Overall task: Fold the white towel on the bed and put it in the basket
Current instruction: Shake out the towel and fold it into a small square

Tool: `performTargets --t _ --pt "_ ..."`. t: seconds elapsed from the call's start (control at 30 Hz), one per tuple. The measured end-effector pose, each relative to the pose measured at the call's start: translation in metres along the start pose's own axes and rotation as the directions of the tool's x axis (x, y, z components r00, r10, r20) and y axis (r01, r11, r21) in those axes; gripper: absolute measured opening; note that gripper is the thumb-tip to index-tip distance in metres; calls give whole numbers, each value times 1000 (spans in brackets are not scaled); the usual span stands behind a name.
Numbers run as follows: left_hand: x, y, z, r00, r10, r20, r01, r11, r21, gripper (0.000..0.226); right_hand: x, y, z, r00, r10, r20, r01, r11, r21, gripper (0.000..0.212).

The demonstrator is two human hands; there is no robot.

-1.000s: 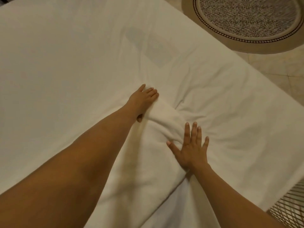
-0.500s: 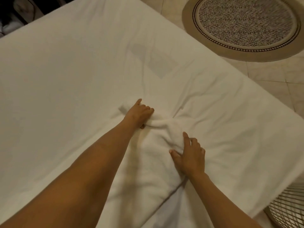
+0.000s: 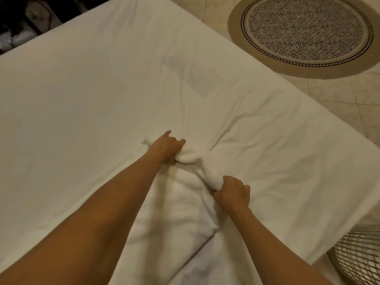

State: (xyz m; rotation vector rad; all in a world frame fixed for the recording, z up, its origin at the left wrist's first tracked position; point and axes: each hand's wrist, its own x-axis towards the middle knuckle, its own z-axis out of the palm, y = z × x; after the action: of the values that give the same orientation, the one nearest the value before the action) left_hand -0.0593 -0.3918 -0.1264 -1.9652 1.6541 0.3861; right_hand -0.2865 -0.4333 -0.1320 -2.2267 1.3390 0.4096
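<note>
Hands (image 3: 200,171) on unlabelled white towel (image 3: 178,204)

Both hands (left (image 3: 167,148), right (image 3: 233,192)) grip towel (image 3: 185,202) on bed (image 3: 82,99).

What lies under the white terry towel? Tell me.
The white bed sheet shows all around the white terry towel; beneath the towel nothing can be seen, and both hands cover its far edge.

white towel (image 3: 181,202), white bed (image 3: 82,99); tan-rimmed speckled rug (image 3: 304,31).
</note>
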Motion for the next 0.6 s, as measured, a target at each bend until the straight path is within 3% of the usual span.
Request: performTargets --t 0.13,0.23,0.43,0.6 --pt "-4 -2 -6 1000 6 -7 -6 1000 5 57 -14 3 8 989 -47 -144 49 999 10 18" --pt "-14 -6 -12 998 37 -58 -34 998 53 36 -33 -3 9 981 -62 -183 69 997 32 26" --pt "-60 -25 -3 985 89 -151 -74 992 103 37 -78 -30 12 973 -130 -192 123 991 -49 58" --pt "-136 -53 32 937 138 -321 -128 990 52 40 -142 -72 26 977 -154 -148 141 985 -95 67"
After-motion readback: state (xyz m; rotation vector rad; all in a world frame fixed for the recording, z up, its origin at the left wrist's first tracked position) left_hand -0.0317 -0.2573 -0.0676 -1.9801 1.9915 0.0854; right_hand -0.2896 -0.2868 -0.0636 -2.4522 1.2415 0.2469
